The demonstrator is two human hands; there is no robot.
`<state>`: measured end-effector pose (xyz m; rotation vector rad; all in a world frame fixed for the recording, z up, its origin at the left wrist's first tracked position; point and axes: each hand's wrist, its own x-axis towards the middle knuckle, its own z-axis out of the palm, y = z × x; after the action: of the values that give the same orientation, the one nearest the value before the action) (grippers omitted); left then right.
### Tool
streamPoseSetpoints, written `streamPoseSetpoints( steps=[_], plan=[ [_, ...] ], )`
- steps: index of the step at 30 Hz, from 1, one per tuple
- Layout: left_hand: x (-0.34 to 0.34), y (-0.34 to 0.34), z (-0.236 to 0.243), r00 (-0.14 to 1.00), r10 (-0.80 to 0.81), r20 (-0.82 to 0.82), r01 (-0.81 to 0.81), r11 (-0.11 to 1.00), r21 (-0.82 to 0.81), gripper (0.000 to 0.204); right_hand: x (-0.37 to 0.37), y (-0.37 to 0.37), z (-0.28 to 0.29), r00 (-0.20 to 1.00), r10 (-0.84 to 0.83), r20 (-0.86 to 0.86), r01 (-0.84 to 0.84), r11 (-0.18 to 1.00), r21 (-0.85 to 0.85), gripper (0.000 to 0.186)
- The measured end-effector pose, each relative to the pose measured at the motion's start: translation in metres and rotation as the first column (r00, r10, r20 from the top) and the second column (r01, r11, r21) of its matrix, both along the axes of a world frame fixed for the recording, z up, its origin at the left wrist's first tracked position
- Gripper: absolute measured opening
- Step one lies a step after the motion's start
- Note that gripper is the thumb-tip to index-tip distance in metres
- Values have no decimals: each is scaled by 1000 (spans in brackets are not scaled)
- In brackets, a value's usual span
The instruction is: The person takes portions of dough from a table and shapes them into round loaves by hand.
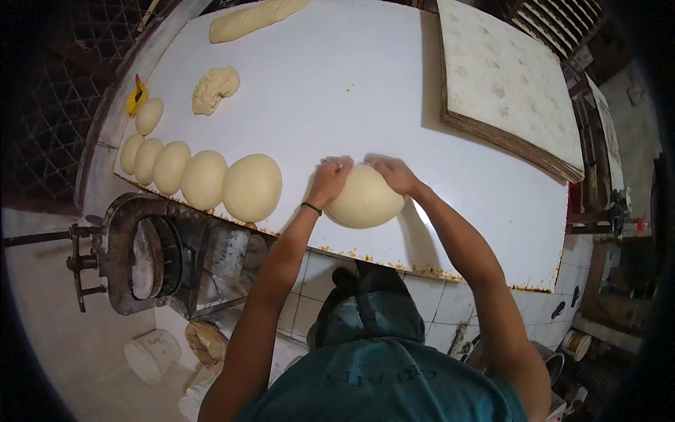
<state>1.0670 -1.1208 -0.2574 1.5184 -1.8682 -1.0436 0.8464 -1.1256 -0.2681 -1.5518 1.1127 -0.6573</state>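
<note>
A large, smooth, pale dough ball (365, 198) rests on the white tabletop near its front edge. My left hand (331, 181) cups its far left side, with the fingers curled in around the back. On the far right side, my right hand (394, 174) grips the same ball, its fingertips partly hidden behind the dough. Both hands touch the dough, a small gap between them. To the left, another big dough ball (252, 188) heads a row of several rounded balls along the table edge.
A rough dough lump (215, 91) and a long dough roll (256, 20) lie farther back. Stacked boards (510, 84) cover the far right of the table (337, 63). A yellow scraper-like tool (137, 97) sits at the left edge. Below stands a metal machine (151, 253).
</note>
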Motion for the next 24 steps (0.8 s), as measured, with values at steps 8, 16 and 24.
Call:
streamPoseSetpoints(
  steps=[8,16,24],
  plan=[
    [-22,12,-39,-36,525,-850,5,851,525,78,31,23,-2,-117,-784,610,81,605,792,49],
    [11,25,11,370,576,-729,-140,811,569,70,21,-108,-25,911,-145,387,-3,934,358,49],
    [10,-63,-35,454,441,-774,140,823,551,64,20,-89,4,851,-196,487,-192,748,636,45]
  ],
)
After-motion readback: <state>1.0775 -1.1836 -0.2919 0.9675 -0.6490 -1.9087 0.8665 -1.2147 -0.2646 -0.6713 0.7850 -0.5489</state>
